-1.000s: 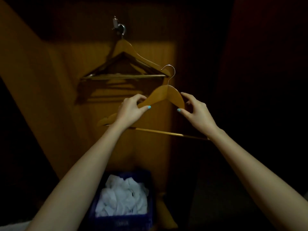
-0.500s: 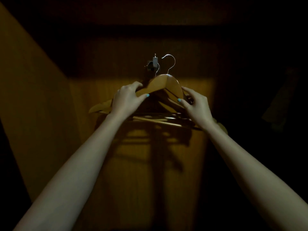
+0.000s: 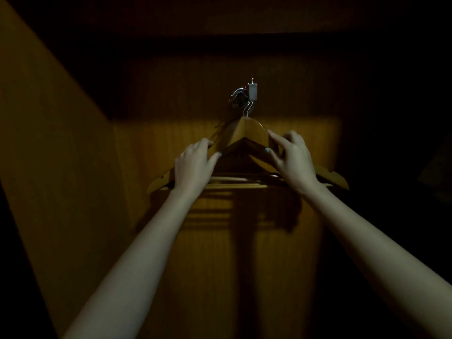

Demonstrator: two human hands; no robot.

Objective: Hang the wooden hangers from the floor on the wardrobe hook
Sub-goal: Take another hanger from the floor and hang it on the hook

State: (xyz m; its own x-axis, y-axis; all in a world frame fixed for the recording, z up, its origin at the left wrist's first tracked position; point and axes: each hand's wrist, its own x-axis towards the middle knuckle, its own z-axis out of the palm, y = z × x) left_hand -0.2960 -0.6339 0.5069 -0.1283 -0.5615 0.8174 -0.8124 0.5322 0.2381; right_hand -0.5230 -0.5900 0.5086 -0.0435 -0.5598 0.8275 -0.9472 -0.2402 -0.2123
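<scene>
since half a second ago the front wooden hanger (image 3: 252,133) has gone up and its wire neck, which then stood free beside the fitting, now reaches into the wardrobe hook (image 3: 247,95), where several thin wire necks crowd together under a small pale metal plate. whether its own wire is fully seated over the hook cannot be told in this dim light. both arms reach up and forward as before. the left hand (image 3: 195,165) rests on the left slope of the hanger, fingers curled over the top edge and the thumb, with a pale blue nail, pressed under it, so it is closed on the wood. the right hand (image 3: 292,156) pinches the right slope close to the peak, forefinger on the top edge and thumb on the face below. behind this hanger more wooden hangers (image 3: 330,176) hang from the same hook, their arm tips showing out past both wrists and their lower bars stacked just behind one another between the forearms. all of it hangs against the wardrobe panel (image 3: 151,148), lit in a warm yellow band with the hangers' shadows falling on it below; the rest of the view is too dark to make out.
</scene>
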